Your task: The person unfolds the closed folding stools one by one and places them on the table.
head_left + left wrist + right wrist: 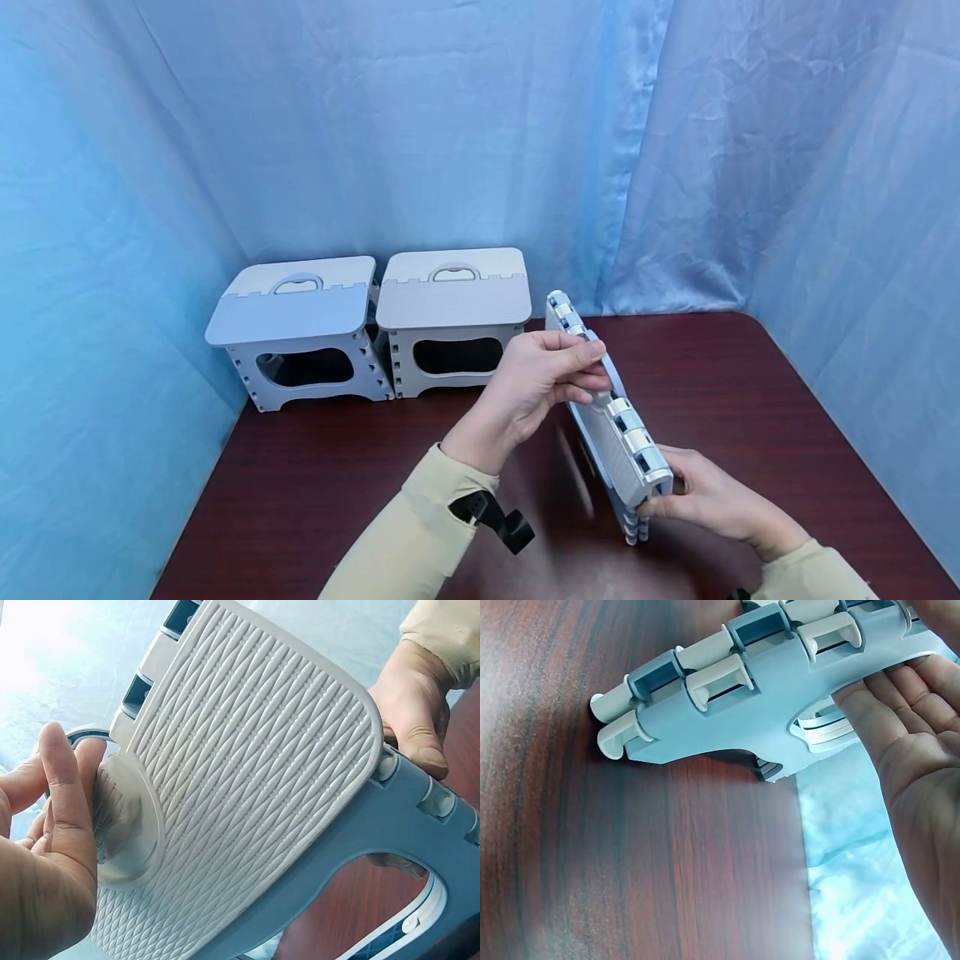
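Note:
A folded plastic step stool (609, 442) in white and light blue stands tilted on the table, its hinged edge upward. My left hand (525, 385) holds the carry handle (613, 375) on that edge, thumb and fingers around it. At the near end, my right hand (712, 497) grips the stool's corner, with the thumb on one side and fingers on the other. The left wrist view shows the woven-patterned white top panel (255, 750). In the right wrist view, the blue leg panel (727, 724) with its hinge knuckles lies between thumb and fingers, low ends near the tabletop.
Two unfolded step stools stand side by side at the back left: a bluish one (300, 312) and a whiter one (453, 302). The dark red-brown table (750, 392) has light blue curtains (420, 125) around its back and sides.

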The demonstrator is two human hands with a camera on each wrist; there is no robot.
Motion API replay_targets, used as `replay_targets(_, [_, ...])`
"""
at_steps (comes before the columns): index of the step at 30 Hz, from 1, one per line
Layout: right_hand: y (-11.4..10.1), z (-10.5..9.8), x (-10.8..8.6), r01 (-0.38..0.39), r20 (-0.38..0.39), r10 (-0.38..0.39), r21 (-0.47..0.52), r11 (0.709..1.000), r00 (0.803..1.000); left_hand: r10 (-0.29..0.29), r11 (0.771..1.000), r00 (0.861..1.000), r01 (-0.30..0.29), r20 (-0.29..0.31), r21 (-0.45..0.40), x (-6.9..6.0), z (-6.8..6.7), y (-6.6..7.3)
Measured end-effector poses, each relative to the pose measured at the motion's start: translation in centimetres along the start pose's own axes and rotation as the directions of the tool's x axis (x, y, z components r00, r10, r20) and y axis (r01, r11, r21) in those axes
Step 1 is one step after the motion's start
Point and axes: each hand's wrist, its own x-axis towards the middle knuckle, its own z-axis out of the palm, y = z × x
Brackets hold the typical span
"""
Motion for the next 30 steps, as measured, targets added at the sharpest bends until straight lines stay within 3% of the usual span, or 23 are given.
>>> replay_targets(8, [-0.3,0.4,0.1,-0.045,-0.004,0.045,0.048,0.998,0.999,0.001,1.000,1.000,-0.001,0.006,0.001,0.0,0.1,0.1])
replay_targets(19, [-0.4,0.8,0.2,-0.041,-0.025,0.042,0.019,0.999,0.999,-0.003,1.000,1.000,0.003,0.011,-0.022,-0.1,0.3,0.3])
replay_targets(30, [-0.1,1.1,0.3,-0.004,-0.013,0.005,0.084,0.996,1.000,-0.025,0.999,1.000,0.024,-0.006,-0.030,-0.1,0.6,0.6])
